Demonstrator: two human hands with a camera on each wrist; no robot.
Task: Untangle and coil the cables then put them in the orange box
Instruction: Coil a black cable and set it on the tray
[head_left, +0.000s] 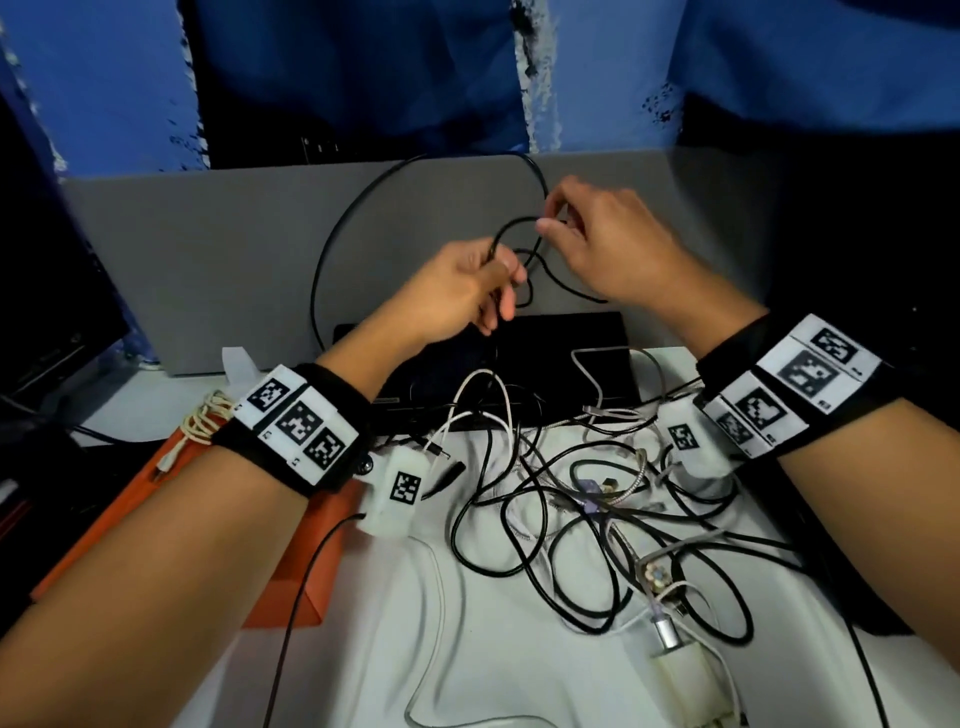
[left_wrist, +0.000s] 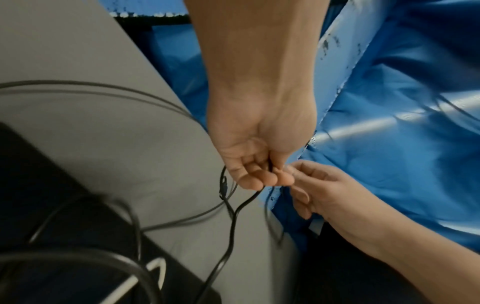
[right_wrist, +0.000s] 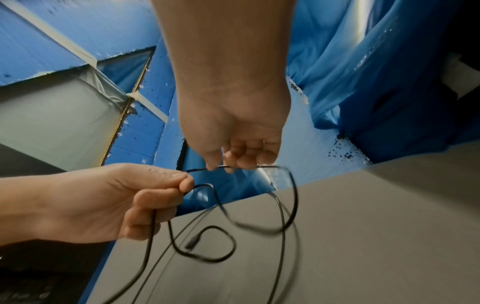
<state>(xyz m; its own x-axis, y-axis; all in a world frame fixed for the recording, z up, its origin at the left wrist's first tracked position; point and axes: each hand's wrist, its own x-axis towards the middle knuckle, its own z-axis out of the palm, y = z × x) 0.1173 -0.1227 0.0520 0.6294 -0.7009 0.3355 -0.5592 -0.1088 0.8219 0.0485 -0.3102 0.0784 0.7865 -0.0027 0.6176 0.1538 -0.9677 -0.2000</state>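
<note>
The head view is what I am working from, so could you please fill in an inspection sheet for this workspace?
Surface: white table.
Job's things: orange box at left, holding one coiled cream cable.
Clutter: black laptop behind the pile.
Grippers: left hand and right hand both pinch the black cable, raised above the table.
Cables: tangled pile of black, white and silver leads.
Surroundings: grey panel, blue sheeting.

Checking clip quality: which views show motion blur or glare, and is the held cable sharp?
Head view: fairly sharp, black cable crisp between the left hand and right hand, edges bent by the wide lens. Left wrist view: dim, cable loops smeared. Right wrist view: cable partly streaked, glare on the blue plastic sheet.
</note>
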